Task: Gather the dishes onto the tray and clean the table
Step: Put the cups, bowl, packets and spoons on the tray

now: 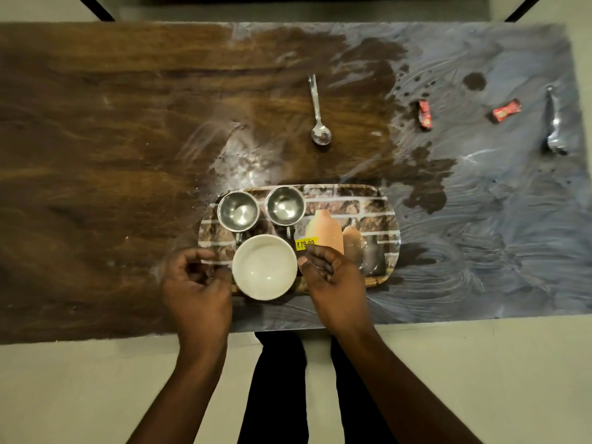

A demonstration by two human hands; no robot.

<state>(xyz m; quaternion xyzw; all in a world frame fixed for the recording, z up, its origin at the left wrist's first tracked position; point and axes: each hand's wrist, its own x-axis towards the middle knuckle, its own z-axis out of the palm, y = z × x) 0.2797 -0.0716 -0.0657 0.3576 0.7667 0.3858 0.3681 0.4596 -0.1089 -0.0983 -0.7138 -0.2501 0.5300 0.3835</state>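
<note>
- head view: left hand (195,293) loosely curled, fingers (205,255) bent inward toward the palm, pinching nothing; fingertips just beside the left rim of the white bowl (264,266), contact not certain.
- right hand (333,283) half open, fingers (320,256) slack and slightly spread, holding nothing; thumb tip at or just beside the bowl's right rim.
- bowl between the two sets of fingertips, sitting on the near part of the tray (381,232), its near edge overhanging the tray lip.
- two steel cups (238,210) (285,206) side by side just beyond the fingertips, upright on the tray.
- spoon (318,116) well beyond the fingers on the table (96,139), apart from the tray; two red wrappers (425,114) (506,111) and a dark shiny object (555,123) far off past the right fingers, the object too blurred to name.
- likely step: bowl just set down, spoon and litter not yet gathered.
- risks: overhanging bowl could tip or slide off when the tray is lifted; wet, smeared tabletop could let the tray skid; a reach over the cups for the spoon could knock one over.
</note>
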